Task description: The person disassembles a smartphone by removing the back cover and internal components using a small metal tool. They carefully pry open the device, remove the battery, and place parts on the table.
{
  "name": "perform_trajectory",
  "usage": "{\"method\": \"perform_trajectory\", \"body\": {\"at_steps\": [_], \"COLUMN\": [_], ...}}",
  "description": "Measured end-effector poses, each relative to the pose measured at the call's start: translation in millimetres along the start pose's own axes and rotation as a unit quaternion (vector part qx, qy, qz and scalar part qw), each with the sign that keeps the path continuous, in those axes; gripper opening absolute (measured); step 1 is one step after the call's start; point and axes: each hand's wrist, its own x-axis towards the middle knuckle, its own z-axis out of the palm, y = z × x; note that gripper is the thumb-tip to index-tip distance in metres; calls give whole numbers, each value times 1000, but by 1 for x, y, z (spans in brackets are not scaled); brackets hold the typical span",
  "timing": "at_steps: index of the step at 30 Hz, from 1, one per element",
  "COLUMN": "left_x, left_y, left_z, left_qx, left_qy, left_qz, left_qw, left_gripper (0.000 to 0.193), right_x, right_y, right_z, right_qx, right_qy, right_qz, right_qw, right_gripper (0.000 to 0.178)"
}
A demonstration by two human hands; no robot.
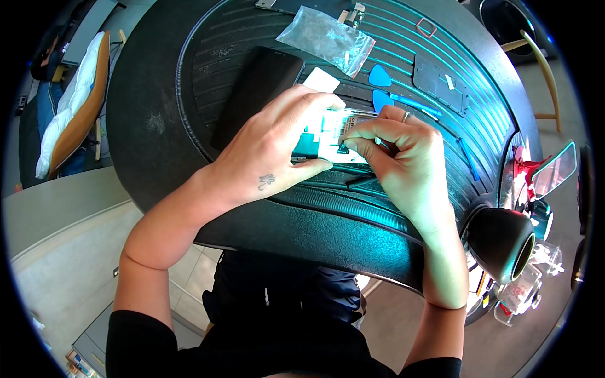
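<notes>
My left hand grips an opened phone by its edges, thumb along the near side and fingers along the far side. Bright light washes over the phone's exposed inside, so its details are hard to read. Over its right part, my right hand is closed in a pinch. A small dark piece shows at the fingertips; I cannot make out what it is. Just beyond my left fingers lies a white square piece, beside a black flat slab.
Past my hands lie a clear zip bag, blue triangular picks, a blue pry tool, a dark thin plate and a red ring. A black pot and a glass teapot stand at the right.
</notes>
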Motion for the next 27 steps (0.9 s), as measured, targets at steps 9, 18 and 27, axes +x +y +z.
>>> {"method": "perform_trajectory", "body": {"at_steps": [9,18,27], "left_x": [0,0,-1], "left_y": [-3,-4,-4], "left_z": [1,2,2], "left_qx": [9,4,12], "left_qy": [0,3,9], "left_qz": [-6,-3,6], "left_qw": [1000,1000,1000], "left_gripper": [66,66,66], "right_x": [-3,-7,-6], "right_y": [5,8,5], "right_z": [7,12,12], "right_qx": [-23,-39,-23], "right_qy": [14,45,30], "right_qz": [-38,-52,-36], "right_qw": [999,997,999], "right_gripper": [14,15,14]}}
